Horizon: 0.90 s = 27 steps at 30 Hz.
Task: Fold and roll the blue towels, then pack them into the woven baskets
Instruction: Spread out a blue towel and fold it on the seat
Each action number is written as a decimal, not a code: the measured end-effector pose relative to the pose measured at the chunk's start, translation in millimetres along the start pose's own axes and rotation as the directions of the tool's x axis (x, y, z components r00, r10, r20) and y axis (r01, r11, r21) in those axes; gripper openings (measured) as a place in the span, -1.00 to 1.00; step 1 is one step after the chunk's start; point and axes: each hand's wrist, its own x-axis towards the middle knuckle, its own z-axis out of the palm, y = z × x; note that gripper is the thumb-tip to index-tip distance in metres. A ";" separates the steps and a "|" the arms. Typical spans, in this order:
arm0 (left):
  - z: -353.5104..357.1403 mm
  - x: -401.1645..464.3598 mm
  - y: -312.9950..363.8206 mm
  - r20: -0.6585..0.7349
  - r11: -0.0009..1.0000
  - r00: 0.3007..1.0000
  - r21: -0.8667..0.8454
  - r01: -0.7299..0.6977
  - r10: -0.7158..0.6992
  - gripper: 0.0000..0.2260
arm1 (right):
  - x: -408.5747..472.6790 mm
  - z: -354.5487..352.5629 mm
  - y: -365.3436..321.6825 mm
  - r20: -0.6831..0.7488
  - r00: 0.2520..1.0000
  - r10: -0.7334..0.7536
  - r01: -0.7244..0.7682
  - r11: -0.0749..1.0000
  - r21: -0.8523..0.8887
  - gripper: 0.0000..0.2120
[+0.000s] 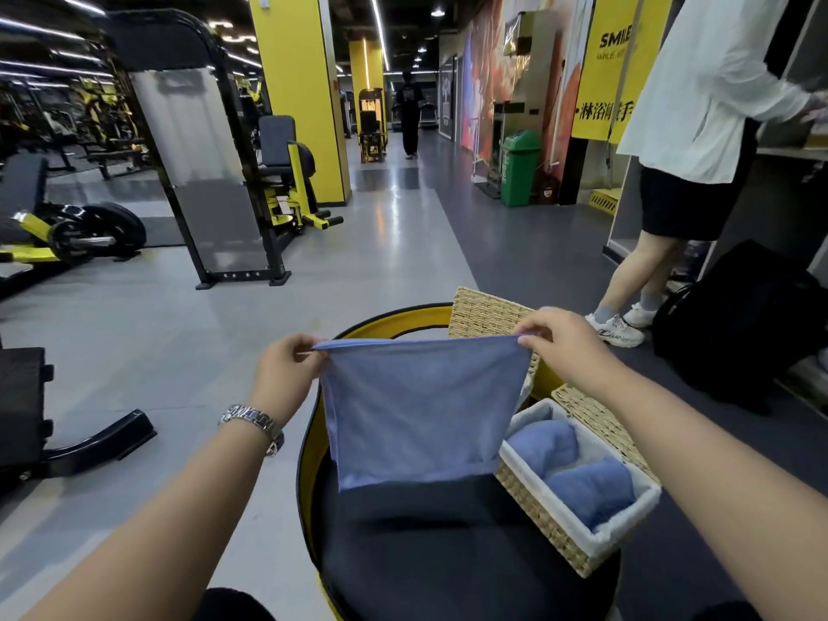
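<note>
A blue towel (416, 410) hangs flat in the air above a round dark padded seat with a yellow rim (448, 553). My left hand (286, 374) pinches its top left corner and my right hand (560, 342) pinches its top right corner. To the right on the seat stands a woven basket (551, 531) with a white liner, holding two rolled blue towels (578, 472). A second woven basket (484, 313) stands behind the held towel, mostly hidden by it.
A person in a white shirt and black shorts (690, 150) stands close at the right by a counter, with a black bag (752, 324) on the floor. Gym machines (215, 172) fill the left. A green bin (519, 168) and another person (408, 114) are far down the aisle.
</note>
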 end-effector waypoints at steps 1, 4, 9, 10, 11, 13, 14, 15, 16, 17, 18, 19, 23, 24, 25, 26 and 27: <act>-1.3 0.0 -0.2 -0.019 1.000 1.000 -0.022 -0.016 0.015 -0.80 | -0.3 -1.2 -2.4 -0.027 0.999 -0.030 0.030 0.999 0.012 -0.87; -4.8 -11.7 -5.5 -0.031 0.999 0.998 -0.012 -0.052 0.052 -0.90 | -10.5 -3.0 -6.5 -0.020 0.997 -0.077 0.078 0.997 0.024 -0.89; -6.8 -53.6 -48.3 0.075 0.986 0.997 0.166 0.007 -0.020 -0.86 | -54.4 8.3 13.6 0.190 0.982 -0.016 0.015 1.000 0.009 -0.78; -5.7 -65.5 -57.6 0.130 0.974 0.991 0.225 0.007 -0.037 -0.85 | -66.8 12.9 18.9 0.266 0.964 0.005 -0.001 1.000 -0.017 -0.75; -3.4 -77.4 -67.5 0.185 0.961 0.982 0.275 -0.005 -0.048 -0.84 | -80.4 19.0 24.5 0.351 0.936 0.032 -0.013 0.998 -0.056 -0.72; 1.8 -100.5 -86.6 0.283 0.934 0.955 0.357 -0.024 -0.084 -0.85 | -106.7 35.2 39.2 0.476 0.874 0.098 -0.036 0.990 -0.137 -0.67; 3.6 -110.1 -96.3 0.323 0.919 0.938 0.394 -0.014 -0.124 -0.86 | -118.6 43.2 46.8 0.513 0.849 0.124 -0.048 0.986 -0.160 -0.66; 5.0 -118.9 -105.7 0.358 0.906 0.918 0.423 0.003 -0.170 -0.87 | -129.3 50.2 53.7 0.542 0.828 0.142 -0.053 0.983 -0.176 -0.68; 5.8 -125.5 -113.8 0.388 0.890 0.895 0.456 0.020 -0.219 -0.87 | -137.9 56.2 59.3 0.572 0.806 0.156 -0.057 0.981 -0.188 -0.69; 6.3 -130.5 -122.3 0.421 0.874 0.870 0.485 0.025 -0.258 -0.88 | -144.9 60.4 62.5 0.604 0.779 0.165 -0.054 0.979 -0.198 -0.70; 6.4 -134.7 -129.2 0.456 0.855 0.841 0.518 0.014 -0.290 -0.89 | -150.5 63.9 65.3 0.633 0.756 0.169 -0.046 0.977 -0.206 -0.70; 6.5 -137.5 -135.7 0.492 0.839 0.811 0.544 -0.004 -0.315 -0.89 | -154.8 66.4 66.3 0.655 0.736 0.174 -0.040 0.976 -0.214 -0.71; 6.2 -140.9 -144.2 0.583 0.807 0.724 0.587 -0.063 -0.368 -0.90 | -164.0 73.7 68.7 0.730 0.658 0.186 -0.033 0.975 -0.219 -0.83; 7.1 -139.8 -144.5 0.585 0.801 0.722 0.595 -0.073 -0.369 -0.90 | -164.7 75.8 69.2 0.738 0.646 0.196 -0.038 0.974 -0.224 -0.87; 8.5 -137.6 -145.7 0.580 0.796 0.725 0.601 -0.074 -0.371 -0.91 | -164.2 78.4 70.1 0.740 0.642 0.203 -0.045 0.973 -0.228 -0.90; 10.8 -134.9 -145.8 0.572 0.790 0.731 0.609 -0.074 -0.372 -0.92 | -163.0 81.0 71.1 0.737 0.642 0.211 -0.055 0.971 -0.231 -0.92; 13.6 -131.7 -146.9 0.563 0.779 0.735 0.622 -0.076 -0.378 -0.95 | -160.8 83.5 72.2 0.736 0.642 0.215 -0.056 0.970 -0.235 -0.92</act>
